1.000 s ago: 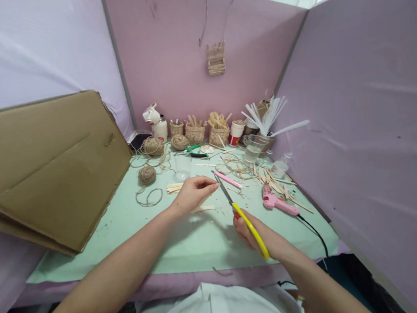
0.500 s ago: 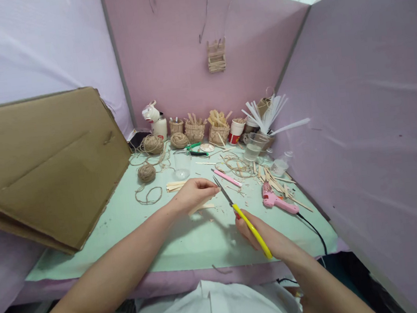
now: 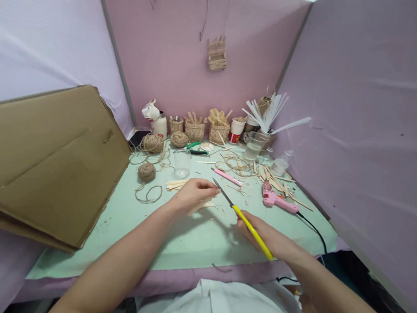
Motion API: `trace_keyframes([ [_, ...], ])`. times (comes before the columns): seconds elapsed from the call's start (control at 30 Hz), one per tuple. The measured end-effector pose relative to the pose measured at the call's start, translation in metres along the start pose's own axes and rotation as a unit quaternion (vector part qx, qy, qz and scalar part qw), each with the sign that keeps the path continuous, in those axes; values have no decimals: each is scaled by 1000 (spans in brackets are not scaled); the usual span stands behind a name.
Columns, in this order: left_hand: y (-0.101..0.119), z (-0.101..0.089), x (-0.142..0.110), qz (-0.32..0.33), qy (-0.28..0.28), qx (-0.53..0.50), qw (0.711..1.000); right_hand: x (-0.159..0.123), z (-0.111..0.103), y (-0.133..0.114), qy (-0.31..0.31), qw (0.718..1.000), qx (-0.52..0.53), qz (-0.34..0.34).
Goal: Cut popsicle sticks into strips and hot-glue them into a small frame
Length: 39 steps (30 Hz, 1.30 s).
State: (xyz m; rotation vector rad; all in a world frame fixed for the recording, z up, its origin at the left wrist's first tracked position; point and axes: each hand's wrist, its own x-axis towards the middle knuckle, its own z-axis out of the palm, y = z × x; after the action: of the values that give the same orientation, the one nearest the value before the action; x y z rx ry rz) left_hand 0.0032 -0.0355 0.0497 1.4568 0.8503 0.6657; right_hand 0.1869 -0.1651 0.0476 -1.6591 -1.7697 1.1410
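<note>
My left hand (image 3: pixel 197 192) is pinched over the middle of the table, with the pale edge of a thin wooden stick (image 3: pixel 195 208) showing below the palm. Most of that stick is hidden by the fingers. Right at its fingertips are the blades of yellow-handled scissors (image 3: pixel 252 229), which point up and to the left. My right hand (image 3: pixel 256 229) grips the scissors by their handles, its fingers partly hidden behind them. Beyond my left hand lies a bundle of flat wooden sticks (image 3: pixel 176 185). A pink pen-like tool (image 3: pixel 226 177) rests just past the scissor tips.
On the right lies a pink glue gun (image 3: pixel 278 201) with a black cord, near scattered wooden pieces (image 3: pixel 271 177). A clear cup (image 3: pixel 182 167), twine balls (image 3: pixel 146 172), pliers (image 3: pixel 196 152) and stick holders (image 3: pixel 219 132) stand farther back. Large cardboard (image 3: pixel 55 169) leans at left.
The scissor blades look closer together at the tips than before. Both hands stay in nearly the same place.
</note>
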Motion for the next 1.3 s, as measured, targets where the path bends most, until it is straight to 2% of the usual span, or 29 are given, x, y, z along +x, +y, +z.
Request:
trace_keyframes([
  [0.2, -1, -1, 1, -6, -4, 16, 1000, 3, 0, 5, -10, 1000, 27, 12],
  [0.37, 0, -4, 2, 15, 6, 21, 1000, 13, -1, 11, -20, 986, 164, 7],
  [0.53, 2, -6, 3, 43, 26, 18, 999, 58, -9, 7, -14, 935, 353, 16],
  [0.67, 3, -12, 7, 96, 76, 89, 989, 108, -17, 6, 51, 902, 428, -22],
  [0.77, 5, -25, 11, 171, 138, 194, 956, 133, -20, 14, 113, 889, 442, -45],
  [0.83, 5, -36, 14, 229, 186, 278, 914, 139, -21, 21, 127, 885, 445, -47],
  [0.9, 5, -47, 17, 258, 231, 336, 876, 138, -21, 28, 133, 885, 444, -45],
  [1.0, -1, -58, 22, 256, 260, 412, 835, 134, -20, 33, 137, 887, 439, -40],
  [1.13, -13, -62, 29, 216, 255, 512, 791, 132, -17, 32, 130, 894, 428, -41],
  [1.2, -16, -62, 30, 183, 248, 537, 785, 132, -16, 31, 129, 897, 421, -42],
  [1.3, -16, -57, 29, 143, 222, 534, 803, 130, -15, 31, 129, 901, 413, -41],
])
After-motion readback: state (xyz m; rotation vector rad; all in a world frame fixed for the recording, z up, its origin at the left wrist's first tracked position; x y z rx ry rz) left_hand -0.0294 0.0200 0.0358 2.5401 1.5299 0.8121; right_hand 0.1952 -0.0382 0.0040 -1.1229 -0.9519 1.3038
